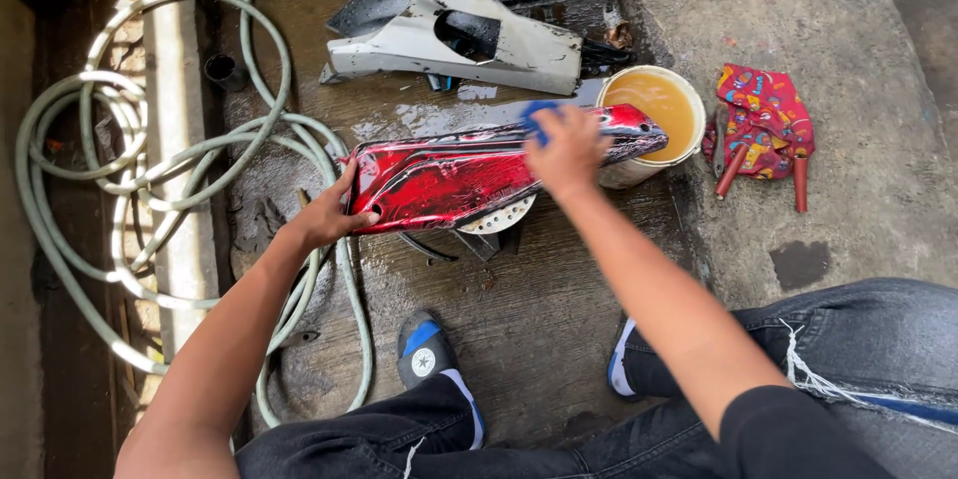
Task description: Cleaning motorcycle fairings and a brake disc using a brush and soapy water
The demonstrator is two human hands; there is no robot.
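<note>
Steadying glossy red-and-black plastic fairing panel [469,180]: left hand [327,218] grips its end | right hand [567,152] clutches blue sponge [539,118] on panel | white bucket of brownish water [689,145] beside, on wet concrete floor [539,309]

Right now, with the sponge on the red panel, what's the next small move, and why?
Probably sweep the blue sponge under the right hand leftward along the red panel: it sits near the right end, suds cover the middle, and the left hand braces the left end.

Glossy wet red plastic panel [459,180] on rough, wet concrete floor [539,309].
</note>
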